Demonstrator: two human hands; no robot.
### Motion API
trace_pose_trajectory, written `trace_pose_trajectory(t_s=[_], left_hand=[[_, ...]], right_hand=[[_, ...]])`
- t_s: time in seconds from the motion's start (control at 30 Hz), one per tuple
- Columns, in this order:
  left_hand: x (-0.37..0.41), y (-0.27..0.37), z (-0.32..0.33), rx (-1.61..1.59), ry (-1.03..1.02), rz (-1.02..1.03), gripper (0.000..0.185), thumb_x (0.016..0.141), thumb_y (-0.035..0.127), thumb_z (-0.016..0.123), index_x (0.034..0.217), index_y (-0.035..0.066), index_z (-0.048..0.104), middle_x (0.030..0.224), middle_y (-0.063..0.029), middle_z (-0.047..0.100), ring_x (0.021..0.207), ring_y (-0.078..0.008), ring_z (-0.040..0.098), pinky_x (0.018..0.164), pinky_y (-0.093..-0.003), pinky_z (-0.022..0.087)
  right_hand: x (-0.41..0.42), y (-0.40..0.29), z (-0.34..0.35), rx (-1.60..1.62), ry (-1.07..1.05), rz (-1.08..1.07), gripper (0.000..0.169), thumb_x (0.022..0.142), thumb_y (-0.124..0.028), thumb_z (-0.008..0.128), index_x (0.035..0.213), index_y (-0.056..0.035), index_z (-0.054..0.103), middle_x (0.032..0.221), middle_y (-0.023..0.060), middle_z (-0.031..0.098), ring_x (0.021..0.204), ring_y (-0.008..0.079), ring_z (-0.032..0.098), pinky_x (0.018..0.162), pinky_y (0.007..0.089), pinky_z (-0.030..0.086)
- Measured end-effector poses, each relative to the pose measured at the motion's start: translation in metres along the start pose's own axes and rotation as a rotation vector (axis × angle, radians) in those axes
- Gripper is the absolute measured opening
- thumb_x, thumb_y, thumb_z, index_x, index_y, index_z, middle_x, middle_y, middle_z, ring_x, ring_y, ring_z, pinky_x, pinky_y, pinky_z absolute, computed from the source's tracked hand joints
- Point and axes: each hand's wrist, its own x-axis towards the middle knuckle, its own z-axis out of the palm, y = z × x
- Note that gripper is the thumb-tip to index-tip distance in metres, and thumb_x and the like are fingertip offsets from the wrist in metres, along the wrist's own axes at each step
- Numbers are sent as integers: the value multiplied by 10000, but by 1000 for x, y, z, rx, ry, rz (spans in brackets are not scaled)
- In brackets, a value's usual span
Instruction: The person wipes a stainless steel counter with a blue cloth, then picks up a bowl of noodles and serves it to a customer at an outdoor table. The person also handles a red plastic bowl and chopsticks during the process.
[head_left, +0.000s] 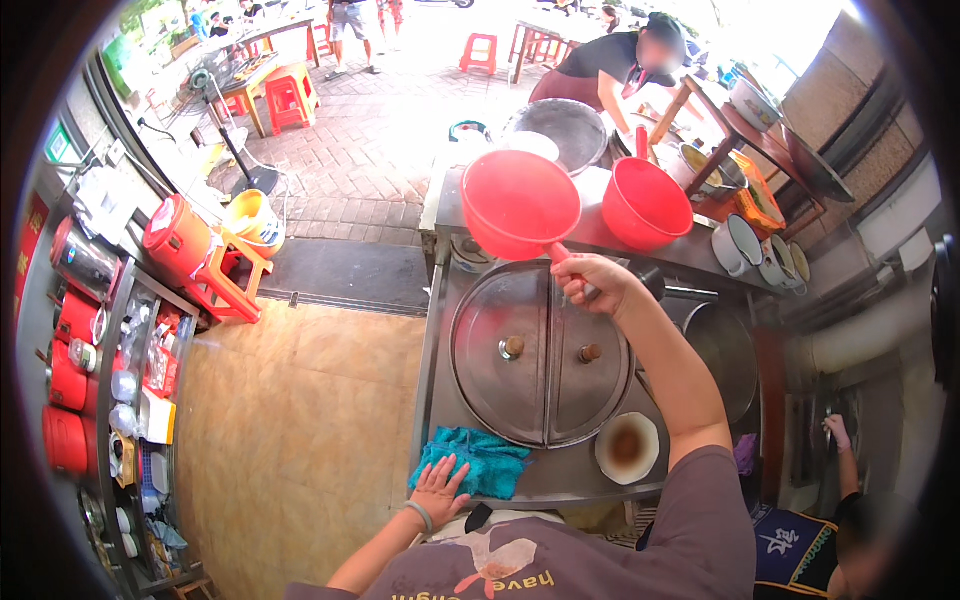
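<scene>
My right hand is closed around the handle of a large red plastic water ladle. The ladle is raised above the far part of the steel counter, and its bowl faces up. Below it lies a round two-part metal lid with two small knobs. My left hand, a grey band at its wrist, rests spread over the edge of a folded teal cloth at the counter's near left corner. Right of the cloth stands a white bowl with a little brown liquid inside.
A second red ladle sits on the raised shelf, beside a wide metal basin and enamel pots. A co-worker leans over the far end. Another person's hand shows at right. Shelving lines the left wall.
</scene>
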Motion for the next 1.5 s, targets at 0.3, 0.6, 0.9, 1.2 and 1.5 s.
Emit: trace_pose_trajectory(t_s=[0.3, 0.6, 0.9, 1.2, 1.5], left_hand=[[2, -1, 3, -13, 38, -1, 635, 891, 471, 478, 1438, 206, 295, 1504, -122, 213, 1397, -284, 171, 1122, -469, 88], [3, -6, 11, -10, 51, 5, 640, 884, 477, 487, 1435, 208, 303, 1503, -123, 216, 1385, -284, 201, 1109, -464, 102], [6, -5, 8, 9, 64, 15, 636, 880, 473, 493, 1426, 197, 323, 1494, -141, 223, 1380, -287, 209, 1109, -460, 102], [7, -4, 8, 7, 50, 10, 648, 866, 476, 512, 1420, 193, 330, 1496, -144, 213, 1383, -288, 199, 1111, -464, 101], [5, -6, 12, -11, 14, -11, 682, 837, 455, 564, 1420, 191, 329, 1503, -144, 191, 1382, -311, 184, 1108, -485, 102]], right_hand=[[34, -40, -12, -64, -60, 86, 146, 854, -80, 596, 804, -111, 463, 654, -64, 451, 478, -9, 416, 395, 138, 316], [49, -99, -28, -878, 4, 130, 170, 797, -197, 664, 807, -62, 561, 684, 17, 567, 571, 102, 566, 503, 238, 453], [75, -152, -14, -2159, 313, 130, 267, 703, -238, 673, 876, -34, 685, 889, 73, 691, 719, 218, 663, 638, 368, 529], [104, -155, -19, -2439, 759, -131, 270, 819, -246, 615, 1054, -143, 696, 1158, 8, 627, 1171, 183, 475, 936, 349, 360], [126, -158, -46, -2379, 941, -460, 198, 842, -236, 582, 985, -206, 716, 1153, -14, 585, 1146, 165, 475, 906, 369, 377]])
